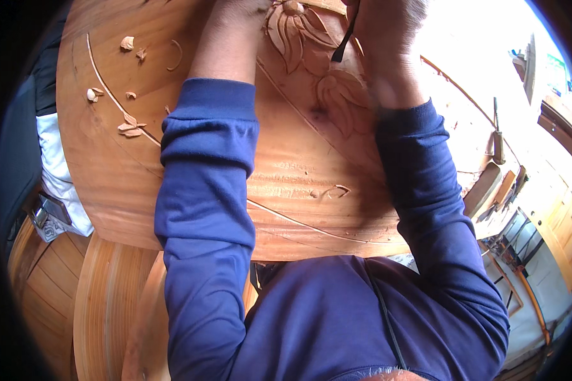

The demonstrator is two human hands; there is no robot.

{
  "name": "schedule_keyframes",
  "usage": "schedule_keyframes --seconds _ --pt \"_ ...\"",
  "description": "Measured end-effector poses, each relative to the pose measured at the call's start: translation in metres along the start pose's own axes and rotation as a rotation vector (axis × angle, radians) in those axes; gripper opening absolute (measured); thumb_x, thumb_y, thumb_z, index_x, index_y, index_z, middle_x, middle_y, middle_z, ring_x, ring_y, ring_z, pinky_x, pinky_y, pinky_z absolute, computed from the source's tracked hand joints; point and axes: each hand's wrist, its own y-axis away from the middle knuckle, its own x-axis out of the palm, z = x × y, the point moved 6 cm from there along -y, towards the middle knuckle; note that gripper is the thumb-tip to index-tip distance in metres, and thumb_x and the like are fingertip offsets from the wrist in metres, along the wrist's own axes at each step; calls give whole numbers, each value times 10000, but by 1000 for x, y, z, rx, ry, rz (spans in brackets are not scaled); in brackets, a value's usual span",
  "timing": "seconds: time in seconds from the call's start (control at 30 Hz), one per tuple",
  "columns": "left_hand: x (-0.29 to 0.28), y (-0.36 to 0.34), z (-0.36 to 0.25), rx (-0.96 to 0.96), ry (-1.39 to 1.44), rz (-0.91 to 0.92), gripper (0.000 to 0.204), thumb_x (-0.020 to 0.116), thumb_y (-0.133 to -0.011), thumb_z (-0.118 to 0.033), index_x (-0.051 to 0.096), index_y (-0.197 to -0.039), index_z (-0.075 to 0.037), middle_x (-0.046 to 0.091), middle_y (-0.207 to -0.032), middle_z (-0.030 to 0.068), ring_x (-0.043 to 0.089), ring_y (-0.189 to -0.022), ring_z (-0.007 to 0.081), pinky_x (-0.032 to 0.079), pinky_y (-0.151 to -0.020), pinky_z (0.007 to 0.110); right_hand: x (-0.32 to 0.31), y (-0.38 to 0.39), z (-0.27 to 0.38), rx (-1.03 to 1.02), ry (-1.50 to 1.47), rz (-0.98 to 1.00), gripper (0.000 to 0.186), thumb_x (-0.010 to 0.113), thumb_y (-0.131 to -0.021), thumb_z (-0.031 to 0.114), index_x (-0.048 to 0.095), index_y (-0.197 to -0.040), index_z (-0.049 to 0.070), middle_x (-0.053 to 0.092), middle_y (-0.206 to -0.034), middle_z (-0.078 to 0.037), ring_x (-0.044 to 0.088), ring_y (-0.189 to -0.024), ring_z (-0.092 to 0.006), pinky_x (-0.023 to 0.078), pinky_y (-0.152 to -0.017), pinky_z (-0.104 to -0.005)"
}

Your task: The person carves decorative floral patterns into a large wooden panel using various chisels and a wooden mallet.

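Carved flowers and leaves (290,28) stand in relief on a broad wooden panel (114,171) in front of me. My left hand (243,11) rests at the top edge of the view, just left of the upper flower; its fingers are cut off or hidden. To the right of that flower is my right hand (391,28), curled around a slim dark tool (344,48) whose tapered black end points down toward the panel. The tool's other end is out of view. A second carved flower (340,95) lies between my forearms.
Wood chips (128,43) are scattered on the panel's left side. Narrow carved stems (98,70) run across it. Hand tools (498,146) and wooden blocks (483,189) lie at the right. A white cloth (57,165) hangs at the left, beyond the panel's edge.
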Motion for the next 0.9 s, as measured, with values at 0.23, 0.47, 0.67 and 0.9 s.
schedule_keyframes --seconds 0.23,0.47,0.67,0.9 --pt "0 2 0 -10 -4 3 373 560 -1079 -215 577 -1436 -111 650 -1245 5 639 -1019 85 540 -840 236 3 5 -5 55 83 7 219 534 -1096 276 605 -1226 113 475 -674 56 385 -456 -35 301 -386 -206" --pt "2 2 1 -15 -5 9 387 562 -1079 -230 570 -1449 -116 650 -1256 8 643 -1014 85 543 -828 235 0 1 0 42 -17 -21 291 521 -1101 273 560 -1341 113 460 -670 55 381 -452 -39 298 -379 -219" --pt "6 0 0 -18 -7 21 399 564 -1080 -243 564 -1460 -120 650 -1265 10 646 -1010 85 546 -817 234 5 -1 -12 67 -19 79 508 521 -1102 264 411 -1581 137 434 -673 63 366 -467 -40 305 -400 -209" --pt "6 1 0 -29 -30 27 414 566 -1080 -258 557 -1472 -124 651 -1276 13 650 -1005 85 549 -805 232 -13 -5 -6 178 52 -9 267 525 -1099 329 604 -1263 134 490 -690 44 396 -470 -38 314 -399 -210"
